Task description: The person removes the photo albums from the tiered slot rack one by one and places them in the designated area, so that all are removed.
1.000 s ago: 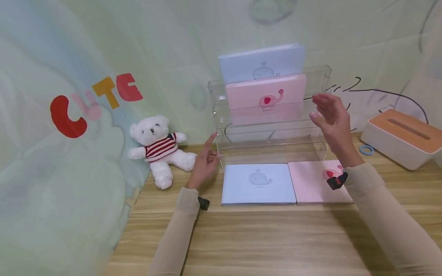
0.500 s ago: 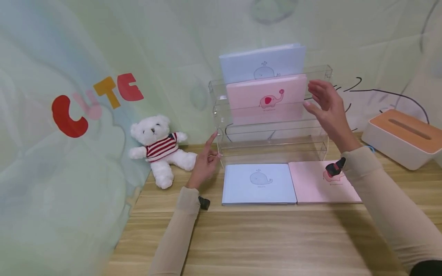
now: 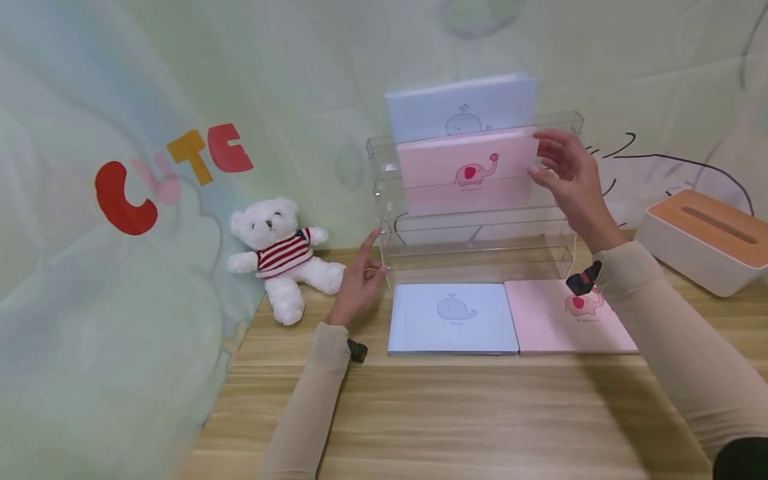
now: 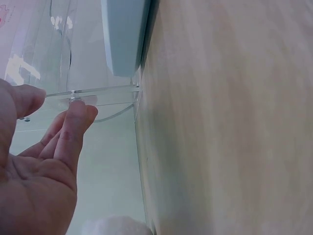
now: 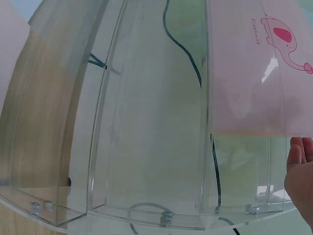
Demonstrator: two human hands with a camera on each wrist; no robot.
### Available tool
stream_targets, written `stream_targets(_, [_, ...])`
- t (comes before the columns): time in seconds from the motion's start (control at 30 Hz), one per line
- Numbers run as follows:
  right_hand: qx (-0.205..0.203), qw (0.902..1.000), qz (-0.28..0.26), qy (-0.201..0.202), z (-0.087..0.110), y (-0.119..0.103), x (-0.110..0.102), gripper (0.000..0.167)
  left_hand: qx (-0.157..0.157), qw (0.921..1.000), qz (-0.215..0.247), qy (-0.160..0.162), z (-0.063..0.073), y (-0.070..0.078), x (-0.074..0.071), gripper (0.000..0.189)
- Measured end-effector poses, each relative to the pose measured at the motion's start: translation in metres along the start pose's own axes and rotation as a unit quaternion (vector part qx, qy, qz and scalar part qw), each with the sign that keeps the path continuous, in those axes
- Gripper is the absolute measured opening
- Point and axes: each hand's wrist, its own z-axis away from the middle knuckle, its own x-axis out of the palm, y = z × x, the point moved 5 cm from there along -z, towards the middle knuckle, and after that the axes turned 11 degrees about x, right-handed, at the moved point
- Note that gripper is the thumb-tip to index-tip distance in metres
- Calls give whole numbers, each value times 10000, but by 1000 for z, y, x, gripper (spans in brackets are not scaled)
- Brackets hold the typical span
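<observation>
A clear tiered rack [image 3: 474,239] holds a pale blue whale booklet [image 3: 429,110] on its back tier and a pink elephant booklet [image 3: 429,163] on the tier in front. At the rack's lower left side, my left hand [image 3: 357,290] touches the clear side panel [image 4: 110,94], index finger extended upward. My right hand [image 3: 570,180] is at the right edge of the pink booklet, fingers bent loosely with the thumb apart. The right wrist view shows its fingertips [image 5: 296,152] right at that edge. Another blue booklet [image 3: 453,333] and pink booklet [image 3: 558,333] lie flat before the rack.
A white teddy bear [image 3: 279,257] in a striped shirt sits left of the rack. To the right stands a tissue box [image 3: 708,240] with an orange lid. Behind everything hangs a patterned curtain [image 3: 312,80], and wood-grain table [image 3: 456,413] stretches toward me.
My right hand has moved left to the edge of the upright pink booklet. My left hand has stayed at the rack's side. The view has shifted slightly.
</observation>
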Motion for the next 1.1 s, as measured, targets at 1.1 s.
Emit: stream_targets(1.1, [60,9968,316,-732,-32,-11,24,34,89,9999,-81,-45,0,2,0,84])
